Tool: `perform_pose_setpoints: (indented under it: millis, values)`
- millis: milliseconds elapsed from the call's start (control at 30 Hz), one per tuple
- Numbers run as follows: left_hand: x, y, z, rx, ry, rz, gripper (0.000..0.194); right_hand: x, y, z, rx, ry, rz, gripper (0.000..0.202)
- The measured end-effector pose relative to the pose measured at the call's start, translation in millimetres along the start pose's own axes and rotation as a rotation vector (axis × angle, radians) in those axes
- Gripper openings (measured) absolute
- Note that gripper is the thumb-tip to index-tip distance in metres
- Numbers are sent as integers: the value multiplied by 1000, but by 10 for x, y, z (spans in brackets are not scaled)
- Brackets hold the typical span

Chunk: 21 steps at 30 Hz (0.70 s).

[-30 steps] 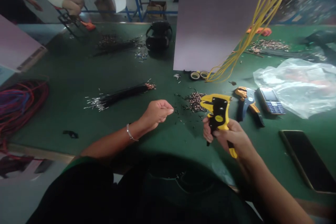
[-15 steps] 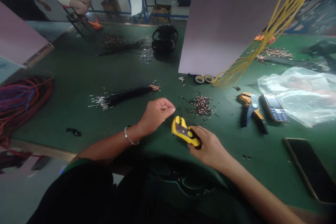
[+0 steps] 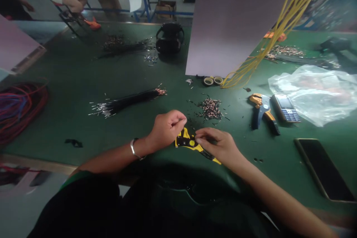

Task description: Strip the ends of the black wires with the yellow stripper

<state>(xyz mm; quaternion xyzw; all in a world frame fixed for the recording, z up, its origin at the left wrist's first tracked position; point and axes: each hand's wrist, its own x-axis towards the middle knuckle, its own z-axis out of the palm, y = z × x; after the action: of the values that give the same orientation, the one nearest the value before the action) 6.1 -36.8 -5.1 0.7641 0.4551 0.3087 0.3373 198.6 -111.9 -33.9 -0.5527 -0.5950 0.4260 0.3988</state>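
My left hand (image 3: 169,128) is closed in a pinch, thumb against forefinger; anything between them is too small to make out. Below its fingertips, yellow-and-black wire strippers (image 3: 192,143) lie on the green table with their handles pointing to the lower right. Right over those handles is my right hand (image 3: 219,144), no longer wrapped around them. Its thumb and forefinger come close together in a pinch facing my left hand, and what they hold cannot be made out. Just beyond both hands is a pile of short black wire pieces with copper-coloured ends (image 3: 211,109).
A bundle of black wires (image 3: 128,100) lies left of the pile. On the right are orange-and-blue strippers (image 3: 262,111), a keypad phone (image 3: 286,108), a smartphone (image 3: 325,169) and a clear plastic bag (image 3: 312,93). Yellow wires (image 3: 267,50) hang beside a pale panel (image 3: 231,22).
My right hand has let go of the yellow strippers, which now lie on the table, and its fingers have moved toward my left hand. My left hand stays pinched.
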Motion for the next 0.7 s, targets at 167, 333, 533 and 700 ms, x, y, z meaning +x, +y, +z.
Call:
perform_pose_setpoints:
  millis: [167,333,533,700]
  values:
    - [-60,-38,55,138,-2,235,12,134,-134,-5,438,-23,190,24]
    - [-97,-67,66,155,-40,324,15,205,-119,54,584,31,150,18]
    - [-68,7,22,95,-103,208,13,198,-111,57,783,-31,163,13]
    - [-42,85,0,39,-158,93,13,196,-153,16,844,-55,195,13]
